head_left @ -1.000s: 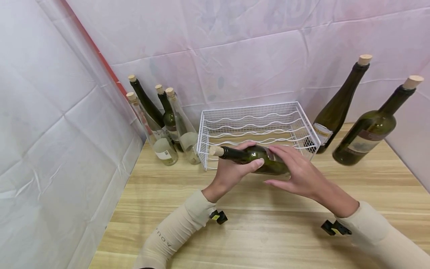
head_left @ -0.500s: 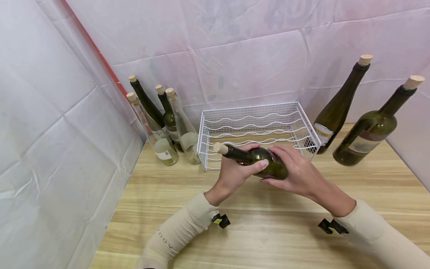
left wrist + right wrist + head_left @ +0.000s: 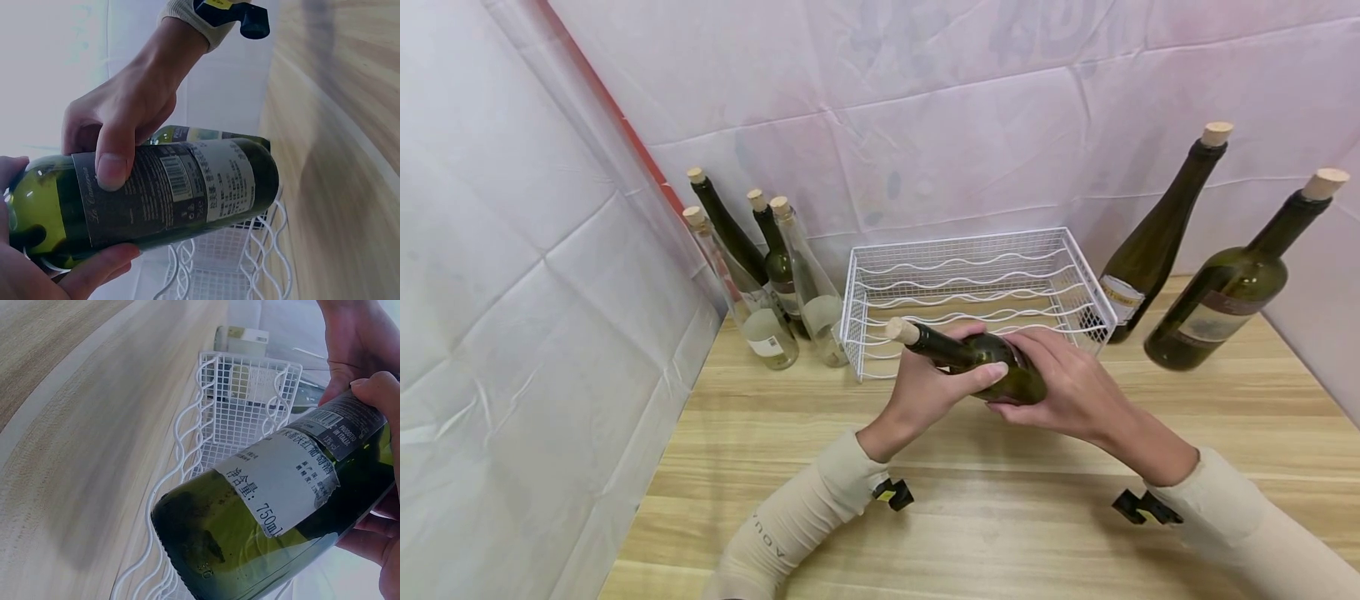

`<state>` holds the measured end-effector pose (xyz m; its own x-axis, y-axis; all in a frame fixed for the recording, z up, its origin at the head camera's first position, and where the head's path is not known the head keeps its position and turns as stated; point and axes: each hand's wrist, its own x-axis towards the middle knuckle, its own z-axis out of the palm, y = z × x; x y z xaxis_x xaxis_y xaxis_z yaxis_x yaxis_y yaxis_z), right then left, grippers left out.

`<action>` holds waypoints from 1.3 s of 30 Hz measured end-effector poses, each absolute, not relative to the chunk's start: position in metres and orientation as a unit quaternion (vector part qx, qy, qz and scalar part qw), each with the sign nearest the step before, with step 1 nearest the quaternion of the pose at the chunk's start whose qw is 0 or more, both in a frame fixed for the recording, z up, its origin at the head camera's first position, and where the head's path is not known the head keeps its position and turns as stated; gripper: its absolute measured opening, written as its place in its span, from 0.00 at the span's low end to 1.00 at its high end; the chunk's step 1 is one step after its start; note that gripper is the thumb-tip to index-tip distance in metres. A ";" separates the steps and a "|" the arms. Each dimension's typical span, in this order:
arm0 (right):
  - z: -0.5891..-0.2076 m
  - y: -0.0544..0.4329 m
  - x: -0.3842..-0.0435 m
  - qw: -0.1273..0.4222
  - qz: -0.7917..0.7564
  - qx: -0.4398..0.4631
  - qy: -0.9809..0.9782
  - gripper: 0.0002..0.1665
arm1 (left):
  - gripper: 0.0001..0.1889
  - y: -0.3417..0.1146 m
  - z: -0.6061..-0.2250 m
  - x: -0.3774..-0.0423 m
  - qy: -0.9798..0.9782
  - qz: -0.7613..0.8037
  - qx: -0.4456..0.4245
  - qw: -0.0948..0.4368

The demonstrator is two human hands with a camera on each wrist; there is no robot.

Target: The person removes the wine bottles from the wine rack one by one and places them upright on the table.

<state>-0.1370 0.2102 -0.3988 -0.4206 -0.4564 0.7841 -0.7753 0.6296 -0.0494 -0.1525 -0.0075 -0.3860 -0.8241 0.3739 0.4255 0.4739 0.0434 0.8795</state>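
Both hands hold a dark green wine bottle [image 3: 1026,383], tilted, with its cork [image 3: 901,331] toward the upper left. My left hand [image 3: 928,387] grips it at the shoulder, thumb across the near side. Around the body is my right hand [image 3: 1071,383], its thumb [image 3: 114,169] lying on the dark back label [image 3: 134,200] in the left wrist view. A white label [image 3: 281,475] marked 750ml sits nearer the base in the right wrist view. Just behind the bottle stands a white wire rack [image 3: 966,242] with wavy cross wires, partly hidden by the hands.
Left of the rack stand several corked bottles, including a clear bottle [image 3: 763,329] and another clear one [image 3: 816,304]. To its right are a tall green bottle [image 3: 1150,242] and a wider green bottle [image 3: 1217,300]. A white sheet [image 3: 955,150] hangs behind the wooden table [image 3: 985,533].
The bottle has shifted slightly right and turned in the hands, its base swinging toward the person and its cork rising a little. Rack and standing bottles stay put.
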 end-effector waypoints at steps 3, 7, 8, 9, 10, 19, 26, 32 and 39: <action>-0.399 0.211 -0.137 0.392 0.211 0.380 -0.811 0.48 | 0.25 -0.008 -0.386 -0.153 -0.728 -0.615 -0.300 0.042; -0.399 0.214 -0.137 0.382 0.217 0.378 -0.815 0.49 | 0.27 -0.010 -0.386 -0.154 -0.744 -0.592 -0.307 0.045; -0.399 0.214 -0.136 0.381 0.218 0.379 -0.815 0.49 | 0.28 -0.010 -0.386 -0.154 -0.748 -0.586 -0.308 0.044; -0.398 0.214 -0.136 0.380 0.218 0.379 -0.815 0.49 | 0.29 -0.011 -0.386 -0.154 -0.751 -0.581 -0.310 0.042; -0.398 0.215 -0.136 0.379 0.218 0.380 -0.815 0.49 | 0.29 -0.011 -0.386 -0.154 -0.754 -0.575 -0.314 0.041; -0.398 0.223 -0.135 0.372 0.227 0.392 -0.810 0.50 | 0.33 -0.016 -0.388 -0.156 -0.733 -0.577 -0.360 0.014; -0.394 0.231 -0.132 0.362 0.253 0.401 -0.803 0.50 | 0.38 -0.019 -0.389 -0.158 -0.734 -0.516 -0.438 0.051; -0.391 0.238 -0.127 0.324 0.261 0.394 -0.819 0.51 | 0.40 -0.020 -0.386 -0.160 -0.740 -0.469 -0.472 0.097; -0.390 0.248 -0.122 0.266 0.294 0.373 -0.839 0.48 | 0.36 -0.021 -0.388 -0.163 -0.746 -0.448 -0.481 0.106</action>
<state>-0.1218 0.2475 -0.3899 -0.5807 -0.4694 0.6652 -0.7818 0.5494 -0.2948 -0.1629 -0.0210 -0.3877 -0.5157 0.6223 0.5889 0.8125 0.1369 0.5667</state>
